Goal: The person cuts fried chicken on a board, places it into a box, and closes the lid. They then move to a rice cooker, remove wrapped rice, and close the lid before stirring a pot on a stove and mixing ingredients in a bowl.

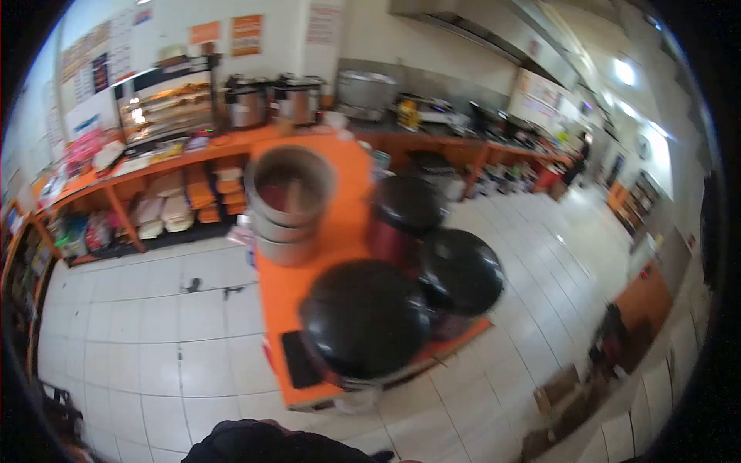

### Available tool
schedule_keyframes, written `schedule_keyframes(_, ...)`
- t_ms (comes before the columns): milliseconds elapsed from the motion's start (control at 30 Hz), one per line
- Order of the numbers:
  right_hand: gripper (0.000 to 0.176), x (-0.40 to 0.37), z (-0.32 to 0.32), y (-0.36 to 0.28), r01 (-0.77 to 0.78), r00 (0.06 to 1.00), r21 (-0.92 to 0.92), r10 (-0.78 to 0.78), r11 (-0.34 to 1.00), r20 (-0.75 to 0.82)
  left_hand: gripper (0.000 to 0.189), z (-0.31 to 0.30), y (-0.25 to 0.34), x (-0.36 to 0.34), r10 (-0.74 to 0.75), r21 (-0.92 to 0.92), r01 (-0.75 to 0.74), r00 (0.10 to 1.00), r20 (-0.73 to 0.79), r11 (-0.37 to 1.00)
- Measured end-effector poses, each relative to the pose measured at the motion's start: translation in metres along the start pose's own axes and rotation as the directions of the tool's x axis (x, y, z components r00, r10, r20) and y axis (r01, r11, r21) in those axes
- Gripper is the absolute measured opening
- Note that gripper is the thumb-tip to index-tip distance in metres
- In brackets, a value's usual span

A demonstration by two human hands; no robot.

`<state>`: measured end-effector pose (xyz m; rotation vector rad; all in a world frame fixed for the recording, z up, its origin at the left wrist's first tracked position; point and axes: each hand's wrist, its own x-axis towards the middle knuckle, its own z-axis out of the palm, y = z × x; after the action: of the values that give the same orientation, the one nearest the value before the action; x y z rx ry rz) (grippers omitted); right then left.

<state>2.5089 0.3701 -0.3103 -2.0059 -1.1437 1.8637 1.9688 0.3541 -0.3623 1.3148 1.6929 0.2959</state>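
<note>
Neither of my hands shows clearly; only dark clothing point(285, 446) appears at the bottom edge. In front of me stands an orange table point(351, 166). On its near part are three large containers with glossy black lids: a near one point(364, 316), a right one point(461, 272) and a far one point(409, 204). A black flat object point(301, 359) lies at the table's near left corner. Farther back, a stack of round grey pots point(287, 239) stands on the left side, with something reddish and a light handle-like piece inside the top one.
A lit food display case point(168, 104), two electric cookers point(245, 104) and a big metal pot point(366, 92) stand along the back counter. Shelves below hold stacked boxes point(176, 207). Cardboard boxes point(557, 388) lie at the lower right. A distant person point(577, 160) stands at the right.
</note>
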Motion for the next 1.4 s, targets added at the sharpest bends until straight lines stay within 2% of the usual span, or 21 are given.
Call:
schedule_keyframes(133,0.031,0.008,-0.084,0.037,-0.056,0.996,0.031,0.058,0.998,-0.066,0.026,0.028,0.058,0.051,-0.039,0.055,0.035,0.997,0.065,0.998)
schedule_keyframes(267,0.029,0.047,-0.170,0.044,-0.055,0.993,0.014,0.057,0.998,-0.099,0.027,0.052,0.118,0.103,-0.066,0.069,0.059,0.992,0.105,0.996)
schedule_keyframes(333,0.028,0.083,-0.217,0.030,0.059,0.994,-0.050,-0.063,0.997,-0.084,0.027,0.066,0.147,0.128,-0.067,0.067,0.059,0.990,0.127,0.996)
schedule_keyframes(367,0.028,0.107,-0.243,0.018,0.187,0.980,-0.086,-0.192,0.979,-0.054,0.027,0.074,0.159,0.141,-0.069,0.061,0.061,0.989,0.133,0.996)
schedule_keyframes(433,0.028,0.172,-0.305,-0.045,0.506,0.855,-0.263,-0.519,0.821,0.026,0.027,0.089,0.186,0.170,-0.074,0.036,0.070,0.988,0.139,0.997)
schedule_keyframes(467,0.028,0.167,-0.312,-0.131,0.207,0.856,-0.745,-0.485,0.635,-0.176,0.027,0.096,0.195,0.188,-0.081,0.024,0.078,0.986,0.143,0.997)
schedule_keyframes(500,0.028,0.199,-0.339,-0.166,0.517,0.750,-0.501,-0.649,0.694,-0.126,0.027,0.103,0.206,0.206,-0.092,0.015,0.090,0.985,0.146,0.996)
schedule_keyframes(567,0.032,0.189,-0.353,-0.278,0.624,0.736,-0.323,-0.674,0.712,-0.065,0.027,0.112,0.226,0.245,-0.119,0.001,0.120,0.981,0.151,0.993)
schedule_keyframes(667,0.032,0.263,-0.395,-0.322,0.773,0.628,-0.168,-0.774,0.611,0.078,0.027,0.112,0.259,0.310,-0.166,-0.022,0.171,0.975,0.150,0.985)
schedule_keyframes(733,0.034,0.300,-0.418,-0.317,0.552,0.834,-0.187,-0.544,0.813,0.096,0.028,0.114,0.282,0.349,-0.189,-0.040,0.197,0.971,0.146,0.980)
schedule_keyframes(800,0.033,0.334,-0.436,-0.285,0.460,0.885,-0.185,-0.432,0.869,0.172,0.028,0.115,0.301,0.390,-0.195,-0.064,0.204,0.972,0.129,0.977)
schedule_keyframes(867,0.035,0.339,-0.450,-0.246,0.157,0.978,-0.134,-0.135,0.978,0.160,0.028,0.114,0.324,0.429,-0.186,-0.101,0.196,0.977,0.102,0.975)
schedule_keyframes(900,0.033,0.342,-0.452,-0.235,0.049,0.987,-0.129,-0.029,0.990,0.156,0.028,0.114,0.336,0.446,-0.188,-0.128,0.200,0.977,0.097,0.972)
schedule_keyframes(967,0.030,0.357,-0.472,-0.240,-0.072,0.989,-0.140,0.089,0.988,0.120,0.029,0.101,0.366,0.478,-0.182,-0.187,0.193,0.981,0.074,0.963)
schedule_keyframes(1167,0.024,0.471,-0.540,-0.332,-0.185,0.982,-0.104,0.188,0.977,0.020,0.029,0.053,0.418,0.594,-0.266,-0.298,0.258,0.964,0.013,0.919)
schedule_keyframes(1267,0.023,0.542,-0.577,-0.398,-0.142,0.990,-0.120,0.143,0.983,-0.008,0.030,0.035,0.432,0.634,-0.360,-0.360,0.337,0.933,0.003,0.870)
schedule_keyframes(1400,0.024,0.667,-0.626,-0.496,-0.009,0.999,-0.165,0.003,0.986,-0.036,0.031,-0.002,0.457,0.686,-0.450,-0.456,0.384,0.892,-0.041,0.803)
